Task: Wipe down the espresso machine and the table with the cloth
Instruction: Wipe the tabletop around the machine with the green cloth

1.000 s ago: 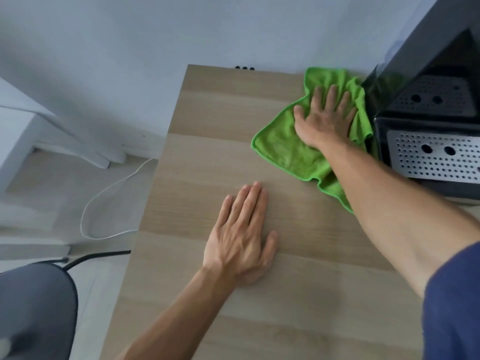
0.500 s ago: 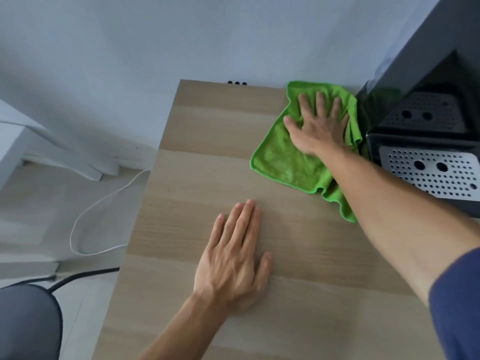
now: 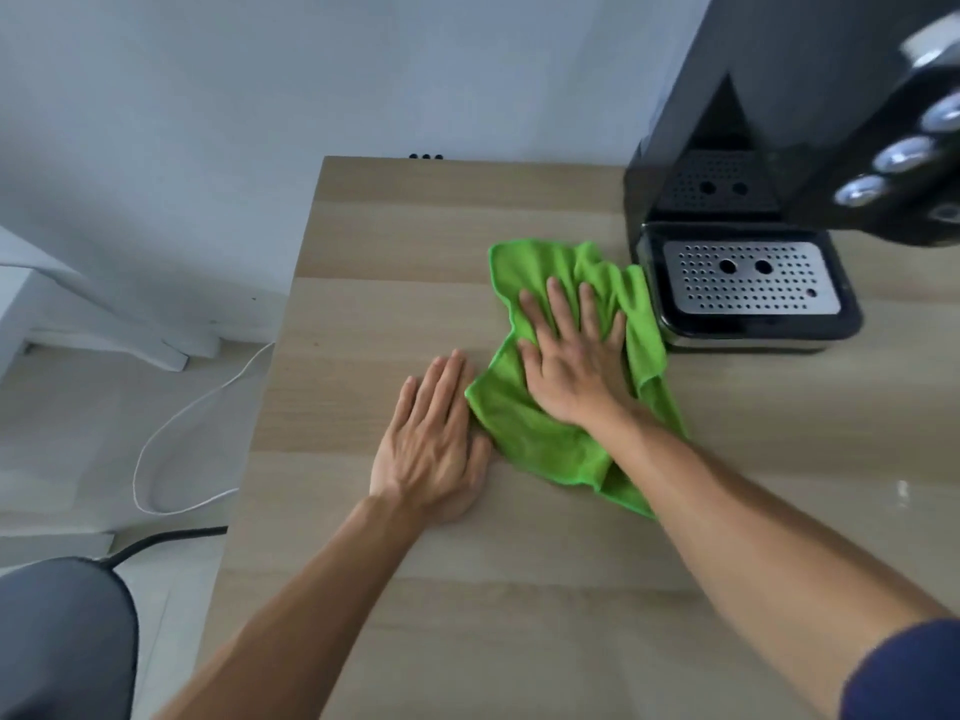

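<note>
- Two hands flat on table (image 3: 405, 241), palms down.
- R hand (image 3: 571, 371): on top of green cloth (image 3: 524, 433). Fingers straight & spread apart, pressing the fabric to the tabletop, none curled round it.
- L hand (image 3: 431, 444): on bare wood. Fingers straight & held together, just beside cloth's left edge.
- Cloth: crumpled, on table just left of espresso machine (image 3: 769, 96). Its right edge is near machine base w/ perforated drip tray (image 3: 748, 283); contact w/ base cannot be told.
- Machine: black, upright, table's right rear.
- Floor left of table: white cable (image 3: 171, 433), grey chair (image 3: 62, 641).
</note>
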Action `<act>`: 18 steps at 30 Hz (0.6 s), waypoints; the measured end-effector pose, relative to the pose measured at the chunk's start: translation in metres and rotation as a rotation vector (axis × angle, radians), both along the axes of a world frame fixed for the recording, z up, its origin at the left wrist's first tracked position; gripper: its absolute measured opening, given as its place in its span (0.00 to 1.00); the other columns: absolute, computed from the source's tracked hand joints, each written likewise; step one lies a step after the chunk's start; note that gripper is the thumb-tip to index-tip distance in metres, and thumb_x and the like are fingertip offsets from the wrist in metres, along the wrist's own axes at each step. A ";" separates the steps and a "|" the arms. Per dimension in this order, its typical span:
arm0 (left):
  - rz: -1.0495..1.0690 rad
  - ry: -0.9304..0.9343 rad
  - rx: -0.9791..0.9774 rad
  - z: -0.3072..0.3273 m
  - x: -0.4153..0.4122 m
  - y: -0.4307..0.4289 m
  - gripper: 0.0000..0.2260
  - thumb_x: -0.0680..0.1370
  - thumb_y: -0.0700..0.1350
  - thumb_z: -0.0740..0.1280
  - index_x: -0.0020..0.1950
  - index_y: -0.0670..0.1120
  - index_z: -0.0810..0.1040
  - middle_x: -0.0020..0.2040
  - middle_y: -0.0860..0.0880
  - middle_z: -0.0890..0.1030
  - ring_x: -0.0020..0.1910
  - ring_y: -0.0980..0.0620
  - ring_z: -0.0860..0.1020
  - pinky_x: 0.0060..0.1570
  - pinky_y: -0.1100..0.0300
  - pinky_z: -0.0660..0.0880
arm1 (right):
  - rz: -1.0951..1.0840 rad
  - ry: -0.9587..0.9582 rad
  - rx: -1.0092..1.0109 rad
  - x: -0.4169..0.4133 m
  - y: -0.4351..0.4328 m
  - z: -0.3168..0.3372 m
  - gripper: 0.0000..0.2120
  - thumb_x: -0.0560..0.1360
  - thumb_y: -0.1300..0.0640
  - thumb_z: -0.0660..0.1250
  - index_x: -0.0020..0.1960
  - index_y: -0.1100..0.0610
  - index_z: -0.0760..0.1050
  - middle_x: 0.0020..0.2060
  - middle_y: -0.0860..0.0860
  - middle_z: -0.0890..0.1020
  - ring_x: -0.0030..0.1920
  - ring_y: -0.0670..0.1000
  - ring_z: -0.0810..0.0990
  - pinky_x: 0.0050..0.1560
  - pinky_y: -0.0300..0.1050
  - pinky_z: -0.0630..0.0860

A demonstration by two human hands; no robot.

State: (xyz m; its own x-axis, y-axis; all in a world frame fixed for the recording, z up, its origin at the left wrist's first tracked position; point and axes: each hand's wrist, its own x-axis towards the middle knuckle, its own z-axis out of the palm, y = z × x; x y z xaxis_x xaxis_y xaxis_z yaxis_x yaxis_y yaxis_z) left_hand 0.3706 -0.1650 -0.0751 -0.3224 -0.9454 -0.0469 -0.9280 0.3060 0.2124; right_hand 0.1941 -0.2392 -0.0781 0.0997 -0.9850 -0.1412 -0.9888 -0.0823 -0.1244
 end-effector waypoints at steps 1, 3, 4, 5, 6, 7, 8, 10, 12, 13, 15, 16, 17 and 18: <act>0.000 -0.004 -0.007 0.000 -0.002 0.002 0.29 0.76 0.52 0.53 0.73 0.38 0.65 0.74 0.40 0.65 0.73 0.43 0.64 0.72 0.49 0.55 | 0.009 -0.007 -0.011 0.000 0.016 0.001 0.29 0.78 0.41 0.42 0.77 0.46 0.51 0.78 0.52 0.50 0.77 0.61 0.48 0.69 0.70 0.48; 0.010 -0.007 -0.013 0.001 -0.005 0.007 0.29 0.77 0.52 0.51 0.73 0.37 0.65 0.73 0.40 0.65 0.72 0.42 0.65 0.71 0.47 0.57 | 0.043 -0.036 -0.024 -0.004 0.050 0.001 0.29 0.77 0.41 0.44 0.76 0.47 0.57 0.77 0.53 0.57 0.76 0.62 0.54 0.67 0.72 0.53; 0.010 -0.002 -0.018 0.000 -0.006 0.010 0.29 0.77 0.52 0.52 0.73 0.37 0.65 0.73 0.39 0.65 0.72 0.41 0.65 0.71 0.47 0.58 | 0.075 -0.040 -0.030 -0.009 0.067 0.001 0.28 0.77 0.42 0.46 0.76 0.48 0.59 0.76 0.53 0.59 0.75 0.62 0.56 0.66 0.72 0.55; 0.002 0.001 -0.024 0.000 -0.009 0.015 0.29 0.77 0.52 0.52 0.73 0.37 0.64 0.73 0.39 0.65 0.72 0.41 0.64 0.71 0.47 0.57 | 0.106 -0.035 -0.035 -0.018 0.081 0.000 0.27 0.78 0.42 0.48 0.75 0.47 0.59 0.76 0.52 0.59 0.75 0.62 0.56 0.66 0.72 0.56; -0.013 0.002 -0.030 0.000 -0.012 0.021 0.29 0.77 0.53 0.53 0.73 0.37 0.64 0.73 0.39 0.65 0.72 0.41 0.64 0.71 0.48 0.55 | 0.120 -0.028 -0.042 -0.030 0.091 -0.001 0.27 0.77 0.42 0.49 0.75 0.46 0.59 0.76 0.51 0.60 0.75 0.61 0.57 0.66 0.72 0.57; -0.031 0.003 -0.033 0.000 -0.016 0.027 0.29 0.76 0.52 0.54 0.73 0.37 0.64 0.74 0.39 0.65 0.73 0.41 0.64 0.71 0.49 0.54 | 0.097 -0.024 -0.051 -0.042 0.097 -0.001 0.26 0.77 0.42 0.49 0.75 0.45 0.59 0.76 0.51 0.60 0.75 0.60 0.57 0.66 0.72 0.57; -0.051 0.007 -0.032 0.000 -0.020 0.034 0.29 0.76 0.52 0.54 0.73 0.37 0.64 0.74 0.39 0.64 0.73 0.42 0.64 0.70 0.49 0.53 | 0.027 -0.021 -0.051 -0.053 0.100 0.001 0.26 0.77 0.42 0.49 0.75 0.44 0.58 0.76 0.50 0.59 0.75 0.60 0.56 0.66 0.72 0.57; -0.087 0.014 -0.026 0.000 -0.031 0.047 0.29 0.76 0.52 0.54 0.73 0.38 0.64 0.74 0.40 0.64 0.73 0.42 0.63 0.71 0.49 0.53 | -0.141 -0.001 -0.032 -0.058 0.103 0.004 0.28 0.78 0.41 0.45 0.76 0.45 0.55 0.77 0.51 0.55 0.76 0.60 0.53 0.67 0.73 0.52; -0.105 0.014 -0.017 -0.002 -0.040 0.058 0.28 0.77 0.52 0.54 0.74 0.38 0.64 0.74 0.41 0.64 0.73 0.43 0.63 0.71 0.49 0.53 | -0.176 0.001 -0.002 -0.044 0.117 0.007 0.29 0.78 0.41 0.44 0.77 0.49 0.53 0.77 0.52 0.53 0.76 0.62 0.51 0.68 0.73 0.48; -0.113 0.013 -0.014 -0.002 -0.043 0.062 0.28 0.77 0.52 0.54 0.74 0.38 0.64 0.74 0.41 0.64 0.73 0.43 0.63 0.71 0.49 0.53 | -0.115 -0.002 0.000 -0.038 0.129 0.008 0.29 0.78 0.42 0.46 0.77 0.50 0.55 0.77 0.53 0.55 0.76 0.62 0.53 0.67 0.73 0.50; -0.130 0.003 -0.023 -0.002 -0.047 0.067 0.29 0.76 0.52 0.54 0.74 0.38 0.63 0.74 0.40 0.63 0.73 0.43 0.62 0.71 0.49 0.53 | 0.044 0.002 -0.028 -0.050 0.151 0.006 0.28 0.78 0.44 0.49 0.76 0.50 0.58 0.76 0.52 0.59 0.75 0.61 0.57 0.68 0.72 0.56; -0.135 -0.006 -0.026 -0.002 -0.049 0.070 0.29 0.76 0.52 0.54 0.74 0.37 0.63 0.74 0.40 0.63 0.73 0.42 0.62 0.71 0.49 0.53 | 0.062 -0.006 -0.041 -0.065 0.156 0.005 0.27 0.77 0.45 0.50 0.75 0.49 0.60 0.76 0.51 0.60 0.75 0.59 0.58 0.67 0.71 0.58; -0.143 -0.011 -0.023 -0.002 -0.052 0.073 0.29 0.76 0.51 0.54 0.73 0.37 0.64 0.74 0.39 0.64 0.73 0.42 0.63 0.71 0.48 0.54 | 0.013 -0.009 -0.056 -0.080 0.159 0.004 0.27 0.77 0.46 0.51 0.75 0.49 0.61 0.75 0.50 0.61 0.75 0.59 0.59 0.67 0.71 0.59; -0.151 -0.014 -0.016 -0.001 -0.055 0.076 0.29 0.76 0.51 0.54 0.73 0.36 0.64 0.74 0.38 0.64 0.73 0.41 0.63 0.71 0.48 0.54 | -0.088 -0.005 -0.055 -0.092 0.161 0.004 0.27 0.77 0.46 0.51 0.75 0.49 0.61 0.75 0.50 0.62 0.74 0.59 0.60 0.67 0.71 0.59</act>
State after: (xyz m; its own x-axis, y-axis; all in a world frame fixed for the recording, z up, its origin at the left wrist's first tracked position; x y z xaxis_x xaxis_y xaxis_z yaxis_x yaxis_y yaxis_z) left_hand 0.3160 -0.0891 -0.0763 -0.4600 -0.8871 -0.0378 -0.8742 0.4451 0.1938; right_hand 0.1017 -0.0782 -0.0737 0.0131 -0.9962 -0.0859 -0.9919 -0.0021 -0.1270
